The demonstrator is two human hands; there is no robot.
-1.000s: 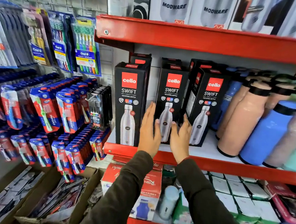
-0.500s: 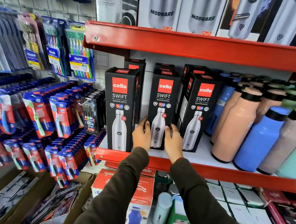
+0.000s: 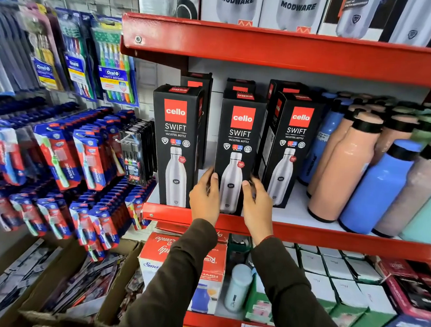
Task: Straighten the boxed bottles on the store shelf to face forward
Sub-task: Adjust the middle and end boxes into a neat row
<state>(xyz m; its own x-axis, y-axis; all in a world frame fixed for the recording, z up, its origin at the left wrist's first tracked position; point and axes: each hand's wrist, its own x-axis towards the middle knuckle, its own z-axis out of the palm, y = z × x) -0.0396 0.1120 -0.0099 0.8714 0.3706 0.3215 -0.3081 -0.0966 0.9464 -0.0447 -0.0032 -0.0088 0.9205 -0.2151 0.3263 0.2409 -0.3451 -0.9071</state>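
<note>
Holding the middle box point(image 3: 238, 149) low down, we have the left hand point(image 3: 205, 201) on its left edge and the right hand point(image 3: 257, 207) on its right edge, each grip clamped on the card with the thumb laid across the front face and the fingers wrapped round the side. We take it near the base because, in our judgement, a tall narrow carton turns most surely about its foot and is least likely to tip there. It stands at the front lip of the red shelf point(image 3: 331, 239), between the left box point(image 3: 177, 145) and the right box point(image 3: 290, 148), close to both but with a gap on each side. Its printed face looks nearly square to us, as does that of the left one, while the right one is turned a little, showing its side panel, so we judge that it needs attention next. More boxes stand behind in a back row point(image 3: 240, 87), which limits how far anything can be pushed in. To the right lean loose bottles point(image 3: 346, 167) in peach, blue and mint, just beside the right box, and a careless twist there could nudge them. Toothbrush packs point(image 3: 56, 157) hang well off to the left, clear of our work
</note>
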